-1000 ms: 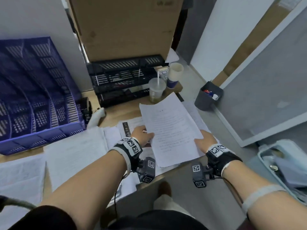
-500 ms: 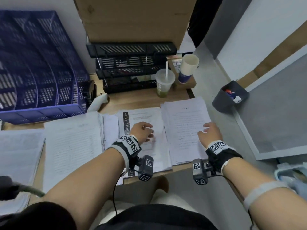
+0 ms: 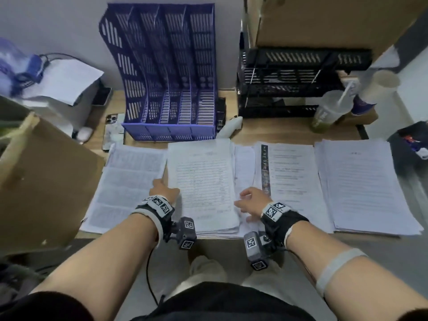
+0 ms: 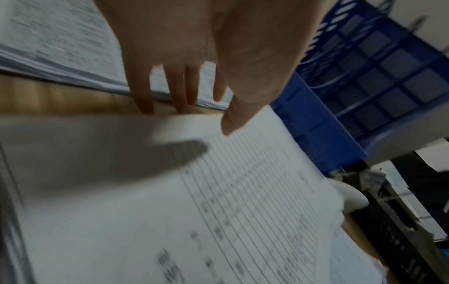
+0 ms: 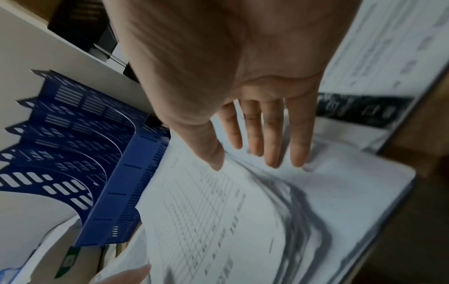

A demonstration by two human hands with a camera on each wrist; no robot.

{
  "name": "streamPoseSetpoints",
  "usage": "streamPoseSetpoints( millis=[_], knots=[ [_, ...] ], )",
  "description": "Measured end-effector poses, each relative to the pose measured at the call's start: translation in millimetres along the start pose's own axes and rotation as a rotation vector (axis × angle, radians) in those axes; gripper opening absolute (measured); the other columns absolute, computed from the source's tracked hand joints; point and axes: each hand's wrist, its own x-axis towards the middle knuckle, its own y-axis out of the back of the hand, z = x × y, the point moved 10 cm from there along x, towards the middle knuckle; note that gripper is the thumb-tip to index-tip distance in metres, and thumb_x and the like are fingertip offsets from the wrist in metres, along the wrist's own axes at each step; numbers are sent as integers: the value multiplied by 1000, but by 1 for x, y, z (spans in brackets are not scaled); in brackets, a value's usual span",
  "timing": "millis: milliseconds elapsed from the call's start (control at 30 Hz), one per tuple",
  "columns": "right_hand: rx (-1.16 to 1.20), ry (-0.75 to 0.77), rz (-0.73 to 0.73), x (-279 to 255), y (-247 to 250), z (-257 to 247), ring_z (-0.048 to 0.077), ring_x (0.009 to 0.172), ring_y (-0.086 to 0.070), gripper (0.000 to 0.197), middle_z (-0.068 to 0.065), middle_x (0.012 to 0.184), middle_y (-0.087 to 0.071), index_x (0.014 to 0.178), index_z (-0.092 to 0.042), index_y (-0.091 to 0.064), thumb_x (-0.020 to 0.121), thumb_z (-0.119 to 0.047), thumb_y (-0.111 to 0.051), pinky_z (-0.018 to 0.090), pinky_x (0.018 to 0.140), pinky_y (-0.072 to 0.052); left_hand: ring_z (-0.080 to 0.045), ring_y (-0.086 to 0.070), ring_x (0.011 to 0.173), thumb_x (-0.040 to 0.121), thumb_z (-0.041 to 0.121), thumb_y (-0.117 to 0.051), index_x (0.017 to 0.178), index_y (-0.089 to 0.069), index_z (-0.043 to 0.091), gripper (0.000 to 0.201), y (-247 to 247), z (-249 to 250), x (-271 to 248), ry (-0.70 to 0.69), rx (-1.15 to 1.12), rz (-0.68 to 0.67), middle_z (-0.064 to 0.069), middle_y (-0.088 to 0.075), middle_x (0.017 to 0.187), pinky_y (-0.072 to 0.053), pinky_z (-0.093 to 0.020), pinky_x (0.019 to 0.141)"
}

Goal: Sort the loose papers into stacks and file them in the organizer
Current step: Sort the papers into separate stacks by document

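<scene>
- Sorting looks mostly done: four paper stacks in a row on the desk [image 3: 289,132]; blue organizer [image 3: 169,72] behind them, slots bare, so filing remains.
- Left hand [image 3: 165,189] and right hand [image 3: 251,201] flank the lined-form stack [image 3: 201,179], thumbs on top, fingers reaching under its edges.
- Print is blurred; whether either grip has closed, cannot tell.

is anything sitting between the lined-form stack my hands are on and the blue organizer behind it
Nothing visible. The lined-form stack lies directly in front of the blue organizer, with only a bare strip of desk between them. The left hand and right hand are at the stack's side edges.
</scene>
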Motion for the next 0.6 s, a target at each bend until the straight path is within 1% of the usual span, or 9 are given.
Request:
streamPoseSetpoints(
  millis=[67,133,200,233,300,367,433,533,600],
  knots=[
    [-138,-27,40,1,-10,-1,20,98,-62,50,-1,111,-55,120,-16,-51,81,-38,-72,34,85,-54,-35,-54,125,89,18,-67,146,-36,6,66,-3,-3,10,-69,-2,-105,-16,-51,144,-46,-40,102],
    [-208,-44,108,2,-15,-1,19,91,-58,48,2,106,-58,112,-16,-50,77,-38,-74,32,84,-50,-32,-59,119,90,20,-67,138,-51,4,53,-3,-1,17,-142,26,-171,-14,-59,137,-48,-37,98],
    [-215,-44,190,0,-16,-3,19,84,-55,40,7,104,-63,105,-16,-50,76,-31,-74,31,77,-47,-26,-67,97,87,17,-70,113,-68,7,28,-6,1,20,-183,-19,-249,-11,-71,118,-53,-31,82],
    [-204,-40,218,-1,-16,-4,19,81,-54,36,8,104,-64,100,-17,-49,76,-27,-74,30,73,-46,-23,-67,86,86,15,-71,100,-70,10,16,-8,-1,21,-181,-51,-287,-10,-74,107,-52,-28,74],
    [-184,-30,250,-4,-16,-8,19,78,-55,30,7,101,-65,94,-18,-46,78,-22,-71,28,66,-44,-18,-65,71,85,13,-72,89,-69,11,6,-8,-2,23,-184,-70,-321,-5,-73,87,-50,-24,61],
    [-186,-24,286,-8,-14,-12,18,76,-55,24,4,91,-61,90,-19,-47,80,-19,-69,27,64,-43,-14,-60,64,86,13,-71,84,-66,11,6,-7,-1,24,-212,-43,-324,-3,-69,80,-46,-21,52],
    [-173,-29,333,-13,-10,-12,17,72,-54,19,-1,81,-57,84,-20,-48,81,-17,-67,27,64,-45,-15,-60,67,86,14,-71,93,-67,8,11,-8,1,26,-242,-30,-331,-5,-70,87,-43,-20,51],
    [-143,-21,372,-19,-7,-11,16,66,-53,19,-3,71,-55,75,-21,-50,81,-16,-67,24,58,-43,-21,-63,85,85,15,-71,119,-60,4,37,-9,3,26,-266,-57,-328,-10,-69,110,-47,-23,64],
    [-137,-2,374,-21,-8,-13,14,64,-53,19,-5,68,-56,73,-21,-51,83,-16,-67,23,54,-39,-24,-61,92,87,15,-71,126,-49,5,45,-9,7,24,-269,-104,-317,-9,-64,111,-47,-28,73]
  ],
)
